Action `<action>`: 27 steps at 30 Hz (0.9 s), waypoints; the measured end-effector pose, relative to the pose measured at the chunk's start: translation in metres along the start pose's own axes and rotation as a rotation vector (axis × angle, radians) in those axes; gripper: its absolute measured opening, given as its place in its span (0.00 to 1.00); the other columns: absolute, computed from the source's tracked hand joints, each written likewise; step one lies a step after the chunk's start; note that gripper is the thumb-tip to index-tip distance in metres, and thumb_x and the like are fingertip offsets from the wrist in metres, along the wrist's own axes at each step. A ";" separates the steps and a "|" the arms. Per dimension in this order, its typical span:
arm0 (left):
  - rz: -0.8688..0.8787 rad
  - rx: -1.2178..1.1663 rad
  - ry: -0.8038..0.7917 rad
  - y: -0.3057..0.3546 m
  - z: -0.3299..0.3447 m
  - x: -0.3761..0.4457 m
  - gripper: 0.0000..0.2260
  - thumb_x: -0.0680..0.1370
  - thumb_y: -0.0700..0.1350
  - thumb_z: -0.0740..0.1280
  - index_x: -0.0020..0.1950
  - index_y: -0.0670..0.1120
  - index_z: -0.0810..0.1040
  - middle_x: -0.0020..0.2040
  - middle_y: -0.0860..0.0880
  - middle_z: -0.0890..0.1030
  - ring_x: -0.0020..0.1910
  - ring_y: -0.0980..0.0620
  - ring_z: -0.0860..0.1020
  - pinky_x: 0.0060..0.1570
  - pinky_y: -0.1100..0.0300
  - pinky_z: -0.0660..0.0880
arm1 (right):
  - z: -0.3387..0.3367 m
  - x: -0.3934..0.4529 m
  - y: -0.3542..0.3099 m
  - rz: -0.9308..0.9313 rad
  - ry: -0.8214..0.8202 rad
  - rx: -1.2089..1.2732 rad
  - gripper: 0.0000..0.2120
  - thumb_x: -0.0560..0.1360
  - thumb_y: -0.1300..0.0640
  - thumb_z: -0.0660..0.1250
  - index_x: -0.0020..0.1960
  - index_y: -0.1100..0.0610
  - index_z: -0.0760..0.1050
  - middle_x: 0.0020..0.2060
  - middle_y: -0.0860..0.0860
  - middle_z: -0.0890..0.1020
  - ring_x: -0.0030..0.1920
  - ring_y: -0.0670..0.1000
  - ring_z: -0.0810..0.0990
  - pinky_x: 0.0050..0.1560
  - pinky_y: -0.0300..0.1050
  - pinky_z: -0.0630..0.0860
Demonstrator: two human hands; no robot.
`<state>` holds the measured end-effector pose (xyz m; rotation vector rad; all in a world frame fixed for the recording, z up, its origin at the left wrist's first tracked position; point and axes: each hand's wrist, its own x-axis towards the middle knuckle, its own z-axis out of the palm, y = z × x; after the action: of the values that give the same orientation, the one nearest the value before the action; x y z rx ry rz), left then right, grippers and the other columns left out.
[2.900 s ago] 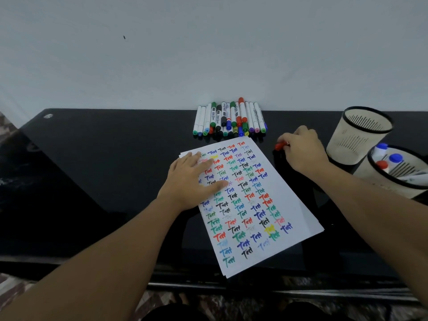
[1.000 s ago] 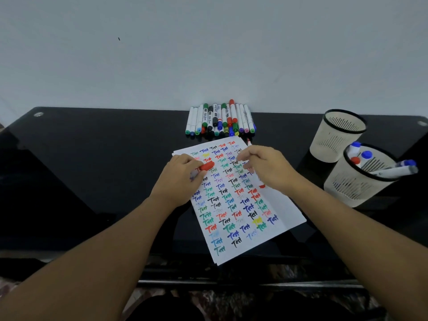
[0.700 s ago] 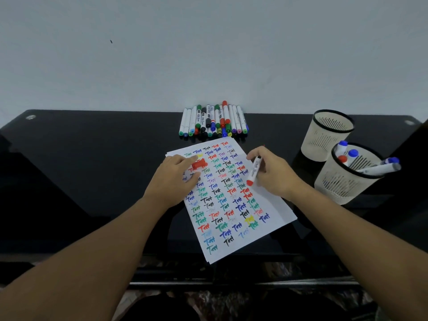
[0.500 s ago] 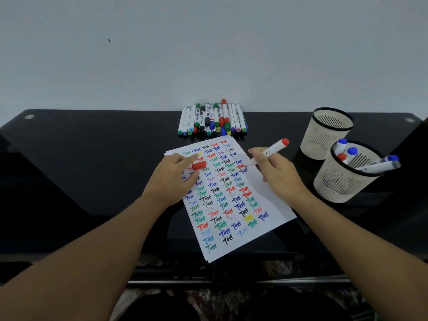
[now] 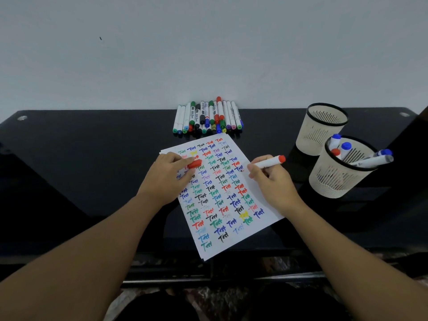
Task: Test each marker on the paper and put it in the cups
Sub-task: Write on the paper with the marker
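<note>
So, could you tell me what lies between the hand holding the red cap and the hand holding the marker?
In the head view, only the paper with its rows of coloured test words separates the left hand from the right hand.

Table (image 5: 92, 158), centre of frame: black, glossy, glass-like, mirrors the cups. Paper (image 5: 261, 205): white, matt, inked. Cups (image 5: 322, 133), right of frame: cream slotted plastic, black rims. Markers (image 5: 208, 117), upper centre: smooth plastic barrels, slight sheen. Wall (image 5: 208, 47): matt, pale.
</note>
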<state>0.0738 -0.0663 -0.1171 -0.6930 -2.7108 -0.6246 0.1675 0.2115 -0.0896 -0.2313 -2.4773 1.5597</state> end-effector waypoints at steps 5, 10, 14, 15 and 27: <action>-0.002 -0.001 -0.001 0.001 0.000 -0.001 0.21 0.81 0.57 0.66 0.72 0.52 0.77 0.59 0.51 0.78 0.59 0.51 0.73 0.57 0.53 0.75 | 0.000 0.001 0.002 0.018 -0.049 -0.030 0.03 0.84 0.51 0.65 0.53 0.48 0.77 0.46 0.47 0.83 0.49 0.50 0.82 0.58 0.58 0.81; -0.010 -0.005 -0.001 0.002 -0.001 0.000 0.20 0.81 0.57 0.66 0.72 0.53 0.77 0.59 0.51 0.78 0.60 0.51 0.72 0.58 0.54 0.73 | -0.001 0.002 0.002 0.039 -0.084 -0.023 0.02 0.83 0.51 0.67 0.53 0.46 0.78 0.47 0.46 0.84 0.50 0.50 0.84 0.57 0.60 0.82; -0.013 -0.005 -0.007 0.001 -0.001 0.000 0.21 0.81 0.57 0.66 0.72 0.53 0.77 0.60 0.52 0.77 0.60 0.51 0.72 0.58 0.53 0.74 | 0.000 0.003 0.003 0.016 -0.102 -0.071 0.02 0.83 0.50 0.67 0.55 0.47 0.77 0.47 0.45 0.83 0.48 0.44 0.83 0.55 0.56 0.83; -0.013 -0.006 -0.007 0.002 -0.001 0.000 0.21 0.81 0.57 0.66 0.72 0.52 0.77 0.60 0.52 0.77 0.60 0.51 0.72 0.58 0.53 0.74 | 0.000 0.002 0.003 0.006 -0.089 -0.085 0.02 0.84 0.51 0.67 0.55 0.47 0.77 0.47 0.45 0.83 0.47 0.45 0.83 0.55 0.55 0.82; -0.019 -0.008 -0.006 0.001 -0.001 -0.001 0.21 0.81 0.57 0.66 0.73 0.53 0.77 0.59 0.52 0.77 0.59 0.52 0.72 0.57 0.54 0.74 | -0.002 0.001 0.006 0.024 -0.051 -0.104 0.02 0.84 0.48 0.65 0.53 0.45 0.74 0.45 0.49 0.83 0.47 0.53 0.84 0.52 0.62 0.82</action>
<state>0.0756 -0.0662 -0.1164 -0.6726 -2.7251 -0.6386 0.1668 0.2157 -0.0941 -0.2419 -2.6075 1.4650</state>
